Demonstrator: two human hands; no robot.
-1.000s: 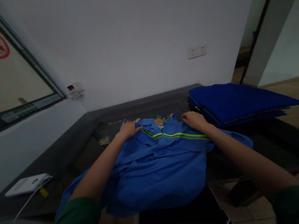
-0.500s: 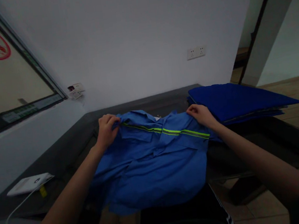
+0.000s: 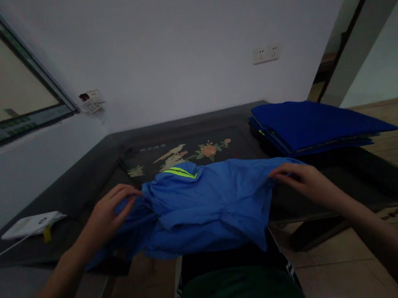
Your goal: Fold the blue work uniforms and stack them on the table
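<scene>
Head view: I see a blue garment (image 3: 209, 205) stretched sideways, its long axis running between the left hand (image 3: 114, 210) and the right hand (image 3: 302, 180), which stand well apart, each pinching cloth at its own end, so neither is nearer. It lies rumpled over the near edge of a dark, flower-patterned table (image 3: 92, 167), with 1 darker blue folded pile (image 3: 319, 124) at the right and a pale wall (image 3: 172, 50) behind.

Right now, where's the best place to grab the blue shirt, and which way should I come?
Pinch the blue shirt by its two sides, coming from left and right, as the left hand and right hand do. It lies limp and wide, its near edge hanging past the table, so one middle grip would probably bunch it.
</scene>
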